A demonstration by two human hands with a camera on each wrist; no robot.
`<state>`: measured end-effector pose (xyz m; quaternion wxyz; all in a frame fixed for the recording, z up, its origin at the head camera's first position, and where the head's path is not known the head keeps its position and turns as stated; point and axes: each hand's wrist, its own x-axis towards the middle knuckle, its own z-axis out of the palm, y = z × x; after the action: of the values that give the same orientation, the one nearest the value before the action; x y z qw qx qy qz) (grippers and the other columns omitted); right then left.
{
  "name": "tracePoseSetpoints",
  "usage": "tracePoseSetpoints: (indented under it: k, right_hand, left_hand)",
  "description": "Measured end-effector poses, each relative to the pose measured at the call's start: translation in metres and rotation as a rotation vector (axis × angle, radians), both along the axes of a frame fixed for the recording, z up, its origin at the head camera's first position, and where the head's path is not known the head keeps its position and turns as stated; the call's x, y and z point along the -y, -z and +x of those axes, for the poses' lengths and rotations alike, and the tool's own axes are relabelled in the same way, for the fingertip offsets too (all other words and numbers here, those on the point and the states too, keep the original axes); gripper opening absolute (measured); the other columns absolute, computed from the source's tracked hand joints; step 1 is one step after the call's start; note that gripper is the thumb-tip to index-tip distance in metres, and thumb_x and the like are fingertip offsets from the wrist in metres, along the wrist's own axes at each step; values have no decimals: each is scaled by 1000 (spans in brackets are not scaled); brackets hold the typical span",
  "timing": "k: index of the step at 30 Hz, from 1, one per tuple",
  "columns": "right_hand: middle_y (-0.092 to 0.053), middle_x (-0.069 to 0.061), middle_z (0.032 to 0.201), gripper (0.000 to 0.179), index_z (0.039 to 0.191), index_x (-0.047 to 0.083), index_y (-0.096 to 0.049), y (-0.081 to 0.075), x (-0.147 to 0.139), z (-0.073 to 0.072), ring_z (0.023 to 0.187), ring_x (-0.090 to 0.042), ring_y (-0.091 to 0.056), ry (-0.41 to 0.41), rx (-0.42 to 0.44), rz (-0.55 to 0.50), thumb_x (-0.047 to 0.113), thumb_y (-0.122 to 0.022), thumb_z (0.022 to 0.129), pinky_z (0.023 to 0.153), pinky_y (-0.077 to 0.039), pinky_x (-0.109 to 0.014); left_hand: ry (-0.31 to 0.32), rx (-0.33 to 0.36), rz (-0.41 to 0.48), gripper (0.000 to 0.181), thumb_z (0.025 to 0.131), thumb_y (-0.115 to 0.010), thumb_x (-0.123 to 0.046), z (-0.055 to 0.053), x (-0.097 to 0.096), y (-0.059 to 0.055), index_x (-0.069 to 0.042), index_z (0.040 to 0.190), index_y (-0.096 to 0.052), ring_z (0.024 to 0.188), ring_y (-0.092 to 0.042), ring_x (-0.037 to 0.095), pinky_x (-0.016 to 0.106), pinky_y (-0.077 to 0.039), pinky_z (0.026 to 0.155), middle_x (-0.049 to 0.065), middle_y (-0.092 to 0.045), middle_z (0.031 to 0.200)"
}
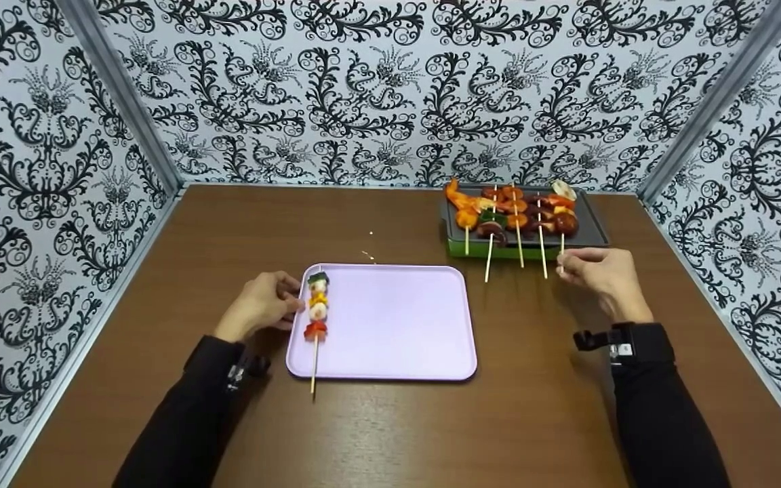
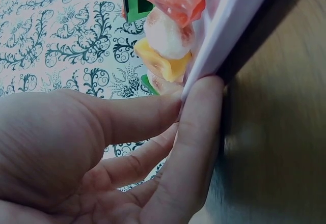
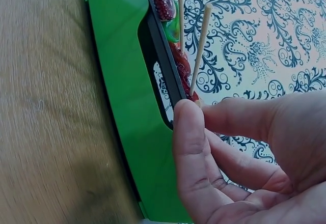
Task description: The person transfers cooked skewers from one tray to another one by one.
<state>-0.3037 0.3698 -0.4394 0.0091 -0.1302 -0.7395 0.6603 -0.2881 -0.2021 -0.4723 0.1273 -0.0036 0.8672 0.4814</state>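
A lilac tray (image 1: 390,325) lies on the table, and one skewer (image 1: 318,312) with green, white, yellow and red pieces rests along its left side, stick toward the front. My left hand (image 1: 265,305) pinches the tray's left rim between thumb and forefinger, as the left wrist view also shows. At the back right stands a green grill (image 3: 122,102) with a dark top, laden with several skewers whose sticks overhang its front. My right hand (image 1: 597,274) pinches the stick of the rightmost skewer (image 1: 565,224) at the grill's front edge; its food pieces lie over the grill top.
Other skewers (image 1: 516,210) lie side by side on the grill, left of the pinched one. Small pale specks (image 1: 369,256) dot the brown table (image 1: 262,224) behind the tray. Patterned walls (image 1: 363,88) enclose the table at the back and both sides.
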Motion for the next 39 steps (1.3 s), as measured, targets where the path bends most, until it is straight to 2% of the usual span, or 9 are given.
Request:
tracePoseSetpoints:
  k: [5,12,19,28,33,39]
  right_hand:
    - [-74,-13,97,45,125,-16,-61,0,1,1,82,-18,-74,15,-32,-38,5,-78,89,79,-61,-26]
    - [-73,-10,96,42,124,-20,-59,2,2,3,82,-15,-72,-3,-91,-63,0,-74,90,79,-61,-25]
    - [-74,-7,92,41,122,-15,-64,-2,2,3,80,-14,-73,18,-80,-77,4,-77,89,81,-61,-26]
    - [-75,-8,91,40,121,-11,-67,-9,6,5,76,-14,-72,42,-85,-21,8,-79,88,70,-61,-22]
    - [-75,-10,95,39,120,-10,-68,-14,12,6,77,-16,-72,42,-109,33,9,-79,88,73,-62,-24]
    - [-75,-14,93,41,118,-15,-66,-23,21,8,75,-20,-74,27,-171,-49,2,-82,83,74,-62,-29]
  left_hand:
    - [-6,-4,5,35,92,-71,0,0,-1,-1,2,126,-61,73,-72,26,38,-64,62,21,-63,100]
    - [11,-15,-46,34,93,-71,-3,2,0,0,0,126,-61,79,-71,25,36,-64,62,20,-62,103]
    - [4,-10,-53,34,94,-71,-4,1,1,-1,-1,126,-61,81,-70,26,36,-64,63,20,-62,103]
    - [-2,-2,-47,34,94,-71,-4,2,0,0,-1,127,-61,81,-70,27,36,-64,63,21,-62,104]
    - [-8,3,-35,34,94,-71,-3,2,0,0,-1,126,-61,80,-70,27,36,-64,63,21,-61,104]
    - [14,-25,-7,35,92,-72,-1,1,0,0,3,125,-60,77,-71,27,37,-64,61,22,-62,101]
